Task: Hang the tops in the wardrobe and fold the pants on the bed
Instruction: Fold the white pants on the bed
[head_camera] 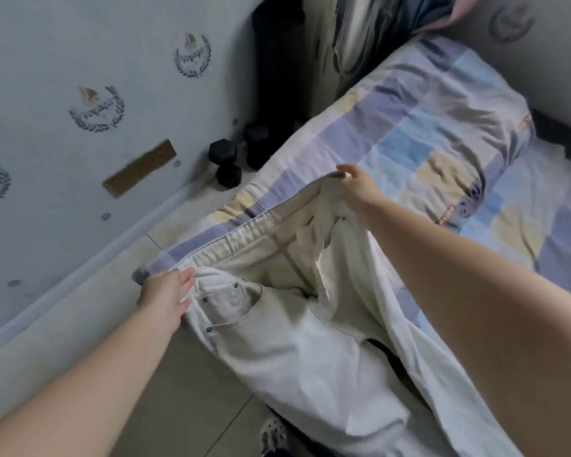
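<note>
A pair of cream-white jeans (277,338) hangs over the near edge of the bed (393,133), its waistband stretched open between my two hands. My left hand (167,296) grips the waistband's left end beside the front pocket. My right hand (355,186) pinches the waistband's other end and lifts it above the checked bedcover. The legs drop toward the floor below the bed edge. A grey garment (485,127) lies spread on the bed further back.
Black dumbbells (226,161) sit on the tiled floor between the wall and the bed. Hanging clothes (360,31) show at the top, by the bed's far end. A patterned wall (80,94) runs along the left. A shoe (272,432) is near the bottom edge.
</note>
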